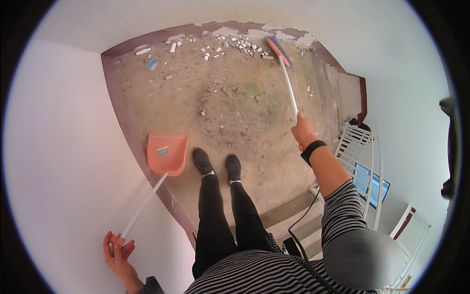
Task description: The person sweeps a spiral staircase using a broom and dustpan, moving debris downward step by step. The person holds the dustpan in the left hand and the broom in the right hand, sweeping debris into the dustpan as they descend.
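My right hand (pixel 304 133) is closed around the white handle of a broom (pixel 289 88). The broom's orange head with purple bristles (pixel 279 52) rests on the floor near the far wall, beside the top of some steps. At the lower left my left hand (pixel 119 250) holds the orange end of the handle of a long-handled dustpan, its fingers partly spread. The orange dustpan (pixel 169 156) lies against the left wall, left of my shoes, and nothing shows in it but a sticker. White plaster flakes (pixel 246 46) lie along the far wall, left of the broom head.
Dust and grit (pixel 224 117) cover the middle of the landing. A blue and white scrap (pixel 152 65) and small cylindrical pieces lie at the upper left. Stairs (pixel 326 81) drop away on the right beside a white metal railing (pixel 358 143); more steps (pixel 290 211) are behind my legs.
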Tool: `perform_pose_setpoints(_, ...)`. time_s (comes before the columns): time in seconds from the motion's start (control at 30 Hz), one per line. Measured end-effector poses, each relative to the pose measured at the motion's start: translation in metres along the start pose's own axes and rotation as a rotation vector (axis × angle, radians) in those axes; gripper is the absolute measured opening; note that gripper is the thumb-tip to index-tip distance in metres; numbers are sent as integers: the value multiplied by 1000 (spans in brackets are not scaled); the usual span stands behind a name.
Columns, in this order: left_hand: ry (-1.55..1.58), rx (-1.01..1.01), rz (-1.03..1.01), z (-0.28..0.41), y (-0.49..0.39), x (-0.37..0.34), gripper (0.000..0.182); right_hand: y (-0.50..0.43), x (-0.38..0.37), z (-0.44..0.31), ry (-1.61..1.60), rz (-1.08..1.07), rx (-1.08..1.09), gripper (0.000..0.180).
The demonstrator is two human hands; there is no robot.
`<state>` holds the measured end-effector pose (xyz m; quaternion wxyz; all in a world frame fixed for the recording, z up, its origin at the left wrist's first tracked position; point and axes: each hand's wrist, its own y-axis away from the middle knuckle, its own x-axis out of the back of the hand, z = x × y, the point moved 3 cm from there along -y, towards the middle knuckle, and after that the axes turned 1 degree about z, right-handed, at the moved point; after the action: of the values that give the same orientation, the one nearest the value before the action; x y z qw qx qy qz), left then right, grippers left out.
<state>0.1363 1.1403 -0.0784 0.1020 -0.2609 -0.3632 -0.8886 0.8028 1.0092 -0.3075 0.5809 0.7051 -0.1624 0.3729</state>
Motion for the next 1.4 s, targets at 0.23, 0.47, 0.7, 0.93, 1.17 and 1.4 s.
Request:
perform_pose_setpoints(0.23,63,-2,2,1,18,7,41,64,-12,71,-332,26,-41,74)
perform_pose_setpoints(0.47,164,76,58,-8,25,-5,39,-26,-12,-36,-914,-71,-35,6)
perform_pose_setpoints(0.7,137,-11,37,-11,32,-31,39,32,-117,-142,-356,-34,251,60)
perform_pose_setpoints(0.93,168,-33,42,-16,30,-24,39,102,-39,-15,-503,-189,108,78)
perform_pose_setpoints(1.17,146,-61,40,-20,30,-29,39,43,-12,-46,-705,-99,48,68)
perform_pose_setpoints(1.4,126,-81,27,-19,29,-26,38,95,-47,-71,-445,-226,199,71)
